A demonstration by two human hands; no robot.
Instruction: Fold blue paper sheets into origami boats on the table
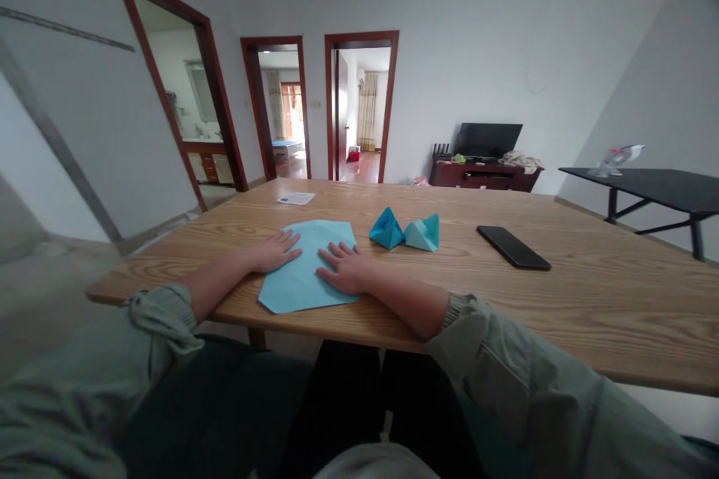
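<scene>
A light blue sheet of paper [306, 269], partly folded, lies on the wooden table [562, 299] in front of me. My left hand [275, 250] lies flat on its left edge with fingers stretched out. My right hand [348, 268] presses flat on the sheet's right side, fingers spread. Just beyond the sheet stand two folded paper shapes side by side, a darker blue one [386, 229] and a pale turquoise one [423, 233].
A black phone [513, 247] lies to the right on the table. A small white card [296, 198] rests near the far edge. Behind are three open doorways, a TV cabinet [484, 174] and a black side table [657, 191].
</scene>
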